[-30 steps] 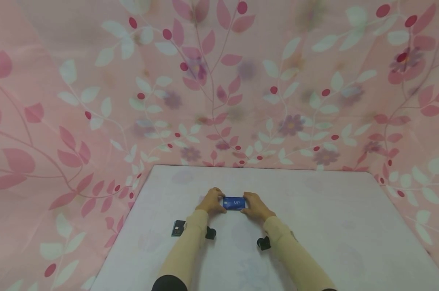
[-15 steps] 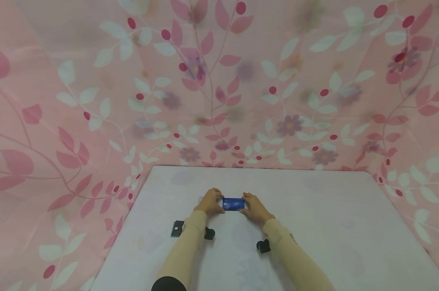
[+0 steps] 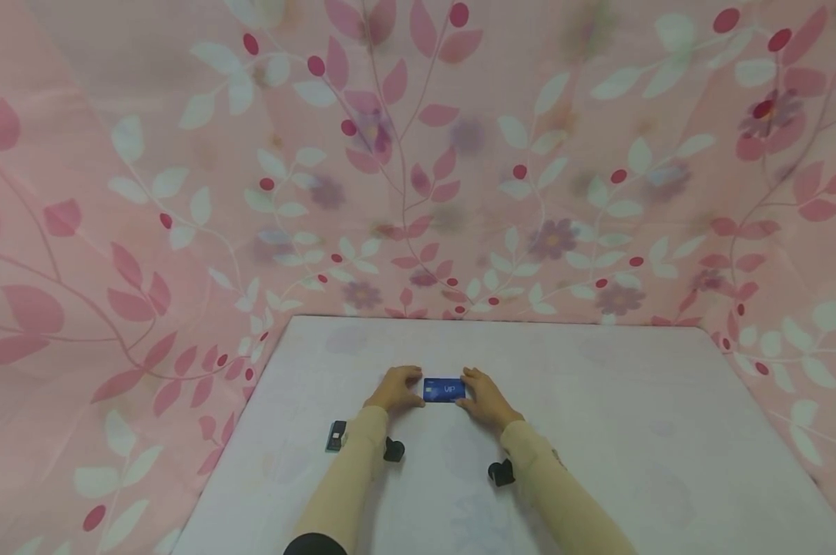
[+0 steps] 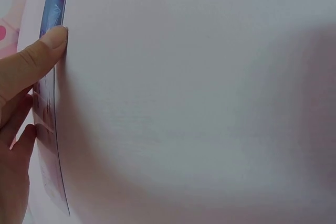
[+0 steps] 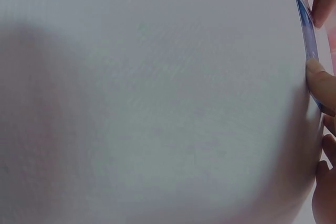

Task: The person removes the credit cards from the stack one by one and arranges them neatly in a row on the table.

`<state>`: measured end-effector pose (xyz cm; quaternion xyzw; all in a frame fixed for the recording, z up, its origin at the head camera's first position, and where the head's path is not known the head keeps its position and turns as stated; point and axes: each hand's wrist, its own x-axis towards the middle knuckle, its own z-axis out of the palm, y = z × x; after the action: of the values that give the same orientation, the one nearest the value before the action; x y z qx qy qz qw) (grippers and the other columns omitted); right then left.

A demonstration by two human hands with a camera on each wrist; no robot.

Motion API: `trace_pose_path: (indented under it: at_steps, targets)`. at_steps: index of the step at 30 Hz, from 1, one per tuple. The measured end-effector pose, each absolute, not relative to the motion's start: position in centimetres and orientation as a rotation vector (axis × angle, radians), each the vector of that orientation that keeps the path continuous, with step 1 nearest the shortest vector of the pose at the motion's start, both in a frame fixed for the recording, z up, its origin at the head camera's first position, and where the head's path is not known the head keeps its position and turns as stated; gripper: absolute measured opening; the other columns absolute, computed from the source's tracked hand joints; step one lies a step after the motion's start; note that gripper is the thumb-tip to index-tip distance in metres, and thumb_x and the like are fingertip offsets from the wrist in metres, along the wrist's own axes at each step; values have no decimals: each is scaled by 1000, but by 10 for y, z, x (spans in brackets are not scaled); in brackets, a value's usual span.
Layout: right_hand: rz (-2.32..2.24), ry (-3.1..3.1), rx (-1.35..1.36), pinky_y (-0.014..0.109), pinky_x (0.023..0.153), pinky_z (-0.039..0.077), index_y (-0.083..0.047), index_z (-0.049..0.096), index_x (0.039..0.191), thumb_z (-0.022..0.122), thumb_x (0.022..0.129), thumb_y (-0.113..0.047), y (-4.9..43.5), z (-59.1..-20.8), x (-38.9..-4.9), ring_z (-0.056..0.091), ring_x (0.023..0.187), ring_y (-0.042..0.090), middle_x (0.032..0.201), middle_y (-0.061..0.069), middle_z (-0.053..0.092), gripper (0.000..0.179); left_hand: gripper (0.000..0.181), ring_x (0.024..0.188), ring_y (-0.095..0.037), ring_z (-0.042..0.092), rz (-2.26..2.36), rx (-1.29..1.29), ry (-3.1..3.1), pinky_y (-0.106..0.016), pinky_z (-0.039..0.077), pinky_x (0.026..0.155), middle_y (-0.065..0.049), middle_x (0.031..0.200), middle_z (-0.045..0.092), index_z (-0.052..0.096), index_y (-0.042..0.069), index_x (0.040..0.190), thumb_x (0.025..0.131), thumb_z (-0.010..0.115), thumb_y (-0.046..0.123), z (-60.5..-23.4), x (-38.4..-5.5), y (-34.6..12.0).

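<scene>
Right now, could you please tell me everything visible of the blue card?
The blue card is a thin rectangle, apparently plastic, with pale letters reading VIP and a pale square near its left end. Its long sides run crosswise. The right hand holds its right end; the left hand is at the other, contact unclear. Whether it touches the table is unclear.

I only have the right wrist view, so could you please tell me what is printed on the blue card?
Observer: In the head view, the blue card reads VIP in pale letters.
Operator: Thank you; does anything else lie on the table?
Observer: Yes, a small dark item lies on the outer side of the left sleeve.
Operator: Does that item carry any marking?
Observer: Yes, a small pale square shows on it.
</scene>
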<state>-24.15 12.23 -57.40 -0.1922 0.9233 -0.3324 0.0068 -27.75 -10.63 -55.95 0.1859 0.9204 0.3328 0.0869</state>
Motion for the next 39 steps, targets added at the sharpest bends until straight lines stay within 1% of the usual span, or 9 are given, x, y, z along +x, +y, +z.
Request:
trace_pose_path:
  at_steps: [6,12,16,21,24,27,31,35,39]
  targets:
    - [-1049,2922,-625,51,109,28,15,53,121,71,82,-11,121,-577,-242,36,130,44,135,27,46,50,63,123,-34,49,1008,585,2767,-48,34,107,-17,128,57,63,-1,119,62,86,11,-560,-277,-110]
    - [-1124,2896,-506,51,111,26,14,50,124,71,82,-15,123,-581,-241,34,132,42,138,26,43,55,64,125,-32,48,994,525,2746,-45,34,108,-17,131,55,61,2,123,64,85,11,-560,-278,-109]
    - [-1153,2905,-463,51,110,27,13,53,122,73,81,-18,124,-583,-240,34,132,41,138,24,44,54,65,124,-32,49,960,537,2753,-44,34,108,-17,130,56,61,2,123,63,86,12,-559,-281,-108]
    - [-1186,2893,-488,52,110,26,14,55,120,72,82,-17,124,-584,-237,34,132,43,137,26,45,52,69,122,-32,51,984,527,2736,-44,35,107,-15,127,59,59,0,124,61,86,12,-559,-281,-111]
    - [-1204,2884,-480,52,110,26,14,55,120,72,82,-16,124,-585,-235,33,132,42,138,26,44,51,70,124,-33,48,978,533,2737,-46,33,108,-16,127,59,60,-1,123,60,87,13,-561,-281,-114]
    - [-1221,2883,-461,52,111,25,14,55,120,72,82,-14,124,-585,-234,32,133,42,138,26,44,50,69,129,-36,43,954,553,2748,-49,29,110,-17,129,57,61,-2,121,59,88,14,-562,-280,-117]
    - [-1228,2885,-456,53,110,25,13,54,121,71,82,-14,124,-585,-235,32,133,42,138,25,44,50,69,131,-35,39,933,542,2739,-51,25,111,-16,133,53,61,-2,121,60,87,15,-559,-280,-118]
    - [-1225,2884,-462,52,110,25,14,54,121,71,83,-14,123,-585,-235,32,134,41,139,24,44,49,68,133,-33,37,922,498,2719,-49,23,113,-14,136,51,61,-1,122,62,87,15,-556,-280,-117]
    - [-1244,2870,-459,51,111,25,14,54,120,71,83,-13,121,-584,-235,32,134,41,139,24,44,49,67,134,-32,37,941,479,2704,-46,25,112,-14,137,50,60,-2,122,62,87,12,-555,-279,-117]
